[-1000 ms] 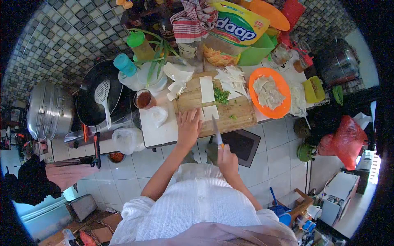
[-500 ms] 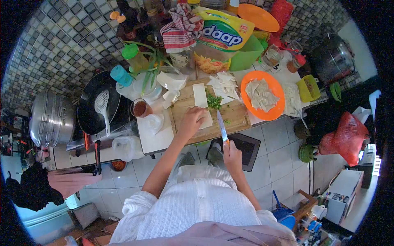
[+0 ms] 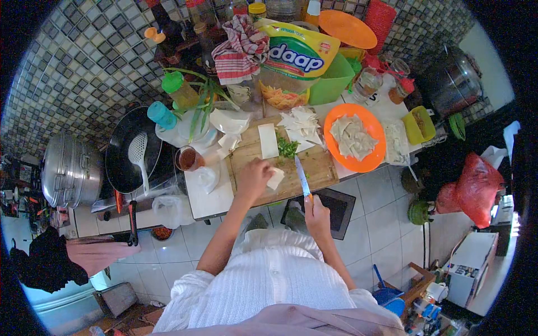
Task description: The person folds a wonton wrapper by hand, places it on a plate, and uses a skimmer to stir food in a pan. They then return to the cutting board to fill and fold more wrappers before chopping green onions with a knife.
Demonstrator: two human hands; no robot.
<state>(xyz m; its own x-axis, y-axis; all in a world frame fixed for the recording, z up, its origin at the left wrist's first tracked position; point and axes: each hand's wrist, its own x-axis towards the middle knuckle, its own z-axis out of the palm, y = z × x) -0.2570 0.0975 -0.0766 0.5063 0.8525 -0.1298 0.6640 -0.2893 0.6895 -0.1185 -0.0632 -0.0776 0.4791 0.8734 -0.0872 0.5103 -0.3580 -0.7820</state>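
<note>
My left hand (image 3: 255,178) is closed over the near half of the wooden cutting board (image 3: 246,157), with a pale dough sheet (image 3: 275,178) between its fingers. My right hand (image 3: 318,215) grips an orange-handled knife (image 3: 302,178); its blade points away from me and the tip lies by chopped green leaves (image 3: 288,148). Left of the greens, a flat rectangular dough sheet (image 3: 268,141) rests on the board. A loose pile of cut dough pieces (image 3: 300,124) lies at the board's far edge. More pale pieces fill an orange plate (image 3: 372,158) to the right.
A brown-filled glass (image 3: 189,159) and a plastic bag (image 3: 206,179) stand left of the board. Further left is a black wok (image 3: 119,147) with a white slotted spatula (image 3: 138,150). A yellow pouch (image 3: 297,47), green basket (image 3: 332,81) and jars line the back.
My left hand has drawn back slightly toward me, and a dough piece now shows in its fingers, apart from the sheet on the board. The knife has barely moved.
</note>
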